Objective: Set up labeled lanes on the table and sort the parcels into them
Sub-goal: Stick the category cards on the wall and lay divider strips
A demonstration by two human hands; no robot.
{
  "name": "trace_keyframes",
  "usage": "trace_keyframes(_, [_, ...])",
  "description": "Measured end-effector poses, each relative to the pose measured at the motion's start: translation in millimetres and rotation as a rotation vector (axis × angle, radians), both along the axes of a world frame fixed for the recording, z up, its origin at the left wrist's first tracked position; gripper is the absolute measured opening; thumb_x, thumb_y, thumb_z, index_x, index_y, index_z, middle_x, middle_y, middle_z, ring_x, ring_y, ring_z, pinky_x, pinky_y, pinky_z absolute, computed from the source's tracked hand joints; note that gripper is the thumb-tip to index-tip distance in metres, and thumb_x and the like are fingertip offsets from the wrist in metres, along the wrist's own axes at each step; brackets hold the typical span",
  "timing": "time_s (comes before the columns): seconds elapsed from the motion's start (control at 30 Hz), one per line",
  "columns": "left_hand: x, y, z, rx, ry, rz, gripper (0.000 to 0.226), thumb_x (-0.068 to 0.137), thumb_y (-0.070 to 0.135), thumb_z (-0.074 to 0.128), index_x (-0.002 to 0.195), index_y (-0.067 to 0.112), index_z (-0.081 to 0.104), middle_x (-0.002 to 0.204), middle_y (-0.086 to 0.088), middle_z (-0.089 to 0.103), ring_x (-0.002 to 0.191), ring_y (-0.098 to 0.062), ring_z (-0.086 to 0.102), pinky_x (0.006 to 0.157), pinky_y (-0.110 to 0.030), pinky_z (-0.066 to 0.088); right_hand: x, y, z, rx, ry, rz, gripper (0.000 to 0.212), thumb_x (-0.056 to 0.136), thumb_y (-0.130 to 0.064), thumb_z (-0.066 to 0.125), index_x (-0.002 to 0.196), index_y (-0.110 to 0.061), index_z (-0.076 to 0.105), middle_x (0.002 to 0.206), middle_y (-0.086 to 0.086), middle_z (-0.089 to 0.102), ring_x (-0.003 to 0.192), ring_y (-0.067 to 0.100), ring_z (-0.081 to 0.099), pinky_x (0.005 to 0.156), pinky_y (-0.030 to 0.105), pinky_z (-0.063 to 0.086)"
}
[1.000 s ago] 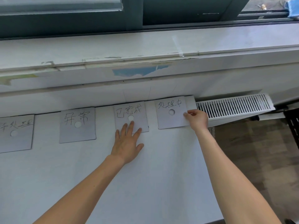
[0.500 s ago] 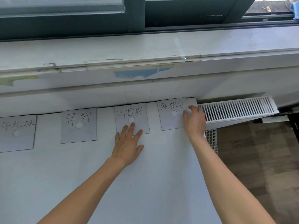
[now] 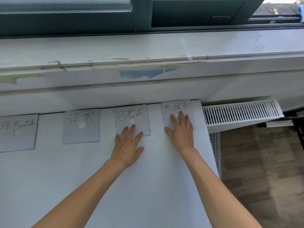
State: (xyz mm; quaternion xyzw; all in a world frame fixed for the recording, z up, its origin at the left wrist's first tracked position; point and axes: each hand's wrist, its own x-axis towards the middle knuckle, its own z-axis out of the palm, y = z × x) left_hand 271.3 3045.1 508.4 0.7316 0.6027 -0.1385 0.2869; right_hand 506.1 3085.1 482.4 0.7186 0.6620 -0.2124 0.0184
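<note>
Now the right hand, which pinched the edge 1 second ago, lies flat, fingers straight, on the 4th card at 1 o'clock; the left hand presses flat on the 3rd card at 12. Lanes look set. Both are thin, matte grey squares with round holes.

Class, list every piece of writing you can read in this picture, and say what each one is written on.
"待处理": handwritten on the far-left card, first character partly cut off at the frame's edge.
"异常": handwritten on the second card.
"已完成": handwritten on the third card, where the left hand rests.
"处理中": handwritten on the rightmost card, under the right hand.
Yellowish print on the window ledge: too small to read.
</note>
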Motion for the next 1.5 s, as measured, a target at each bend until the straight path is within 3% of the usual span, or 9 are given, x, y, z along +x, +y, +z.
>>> trace_keyframes(0.53, [-22.1, -2.3, -2.5, 0.032, -0.035, 0.052, 0.057, 0.105, 0.048, 0.028, 0.158, 0.032, 0.015, 0.166, -0.001, -0.013, 0.152, -0.025, -0.011, 0.122, -0.054, 0.0, -19.6, 1.3, 2.7, 0.028, 0.038, -0.028, 0.064, 0.1, -0.048, 0.051, 0.156, -0.022, 0.032, 0.167, 0.012, 0.009, 0.153, 0.037, 0.005, 0.122, 0.05, 0.014])
trace_keyframes(0.73, [-45.6, -3.9, -1.6, 0.349, -0.055, 0.255, 0.052, 0.103, 0.04, 0.039, 0.152, 0.023, 0.037, 0.165, -0.009, 0.015, 0.152, -0.031, 0.005, 0.122, -0.055, -0.005, -73.1, -5.5, 13.8, 0.15, 0.161, 0.106, 0.058, 0.102, -0.044, 0.048, 0.155, -0.023, 0.035, 0.167, 0.012, 0.014, 0.154, 0.034, 0.004, 0.124, 0.049, 0.013])
trace_keyframes(0.97, [-131.0, -23.5, -17.9, 0.128, 0.095, 0.424, 0.065, 0.102, 0.057, 0.024, 0.159, 0.033, 0.005, 0.166, -0.005, -0.014, 0.152, -0.032, -0.014, 0.12, -0.059, -0.003, -179.6, -18.6, 9.3, 0.075, 0.205, 0.387, 0.059, 0.103, -0.046, 0.044, 0.157, -0.025, 0.031, 0.168, 0.01, 0.004, 0.155, 0.034, -0.005, 0.124, 0.053, 0.004])
trace_keyframes(1.13, [-146.3, -26.1, -14.9, 0.109, 0.087, 0.438, 0.064, 0.102, 0.056, 0.025, 0.159, 0.034, 0.005, 0.166, -0.003, -0.014, 0.152, -0.032, -0.013, 0.121, -0.057, 0.003, -195.3, -15.4, 1.1, -0.026, 0.092, 0.409, 0.063, 0.103, -0.053, 0.038, 0.159, -0.028, 0.023, 0.169, 0.008, -0.005, 0.153, 0.034, -0.014, 0.123, 0.057, -0.003])
trace_keyframes(1.5, [-148.1, -16.9, -18.7, 0.108, 0.04, 0.46, 0.063, 0.103, 0.055, 0.023, 0.159, 0.034, 0.004, 0.166, -0.003, -0.016, 0.152, -0.031, -0.014, 0.122, -0.055, 0.001, -192.0, -10.3, 2.6, -0.044, 0.066, 0.429, 0.061, 0.103, -0.052, 0.038, 0.158, -0.031, 0.024, 0.169, 0.006, -0.004, 0.154, 0.032, -0.012, 0.123, 0.055, 0.0])
